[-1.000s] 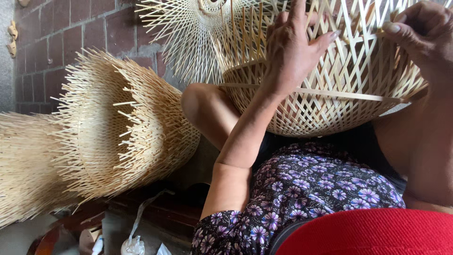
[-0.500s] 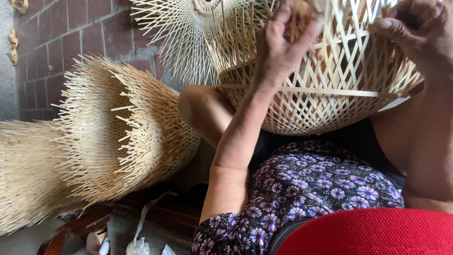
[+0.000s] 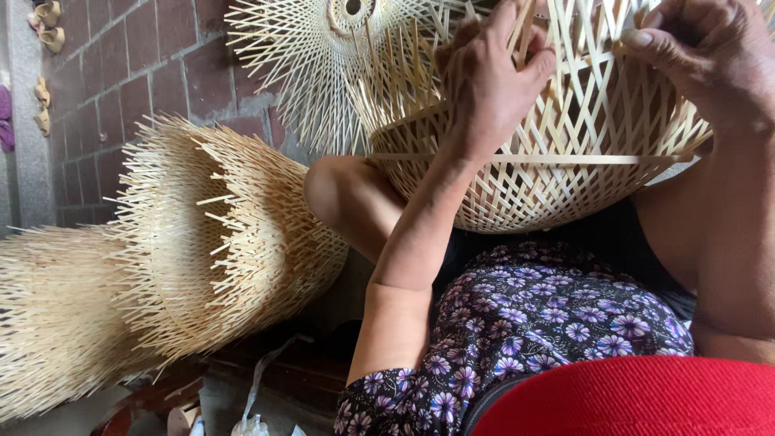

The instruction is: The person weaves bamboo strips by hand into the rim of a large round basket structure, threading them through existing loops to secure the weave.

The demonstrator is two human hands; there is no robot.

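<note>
**Both hands at the rim of a half-woven bamboo basket**

Off to the left of the working hands, well apart from them, a stack of unfinished bamboo baskets (image 3: 202, 250) lies on its side against the brick wall (image 3: 137, 73), loose strip ends bristling outward. Just behind the hands stands another open-weave piece, a round lattice (image 3: 323, 56) with a hole at its centre. The basket being worked (image 3: 557, 173) rests bottom-down on the person's lap, over the flowered cloth (image 3: 533, 323). The left hand (image 3: 492, 77) curls closed over upright strips at its near rim, fingers pinching them. The right hand (image 3: 710, 56) grips the rim at the far right side, thumb (image 3: 662, 44) pressed onto a strip, fingers folded shut.
</note>
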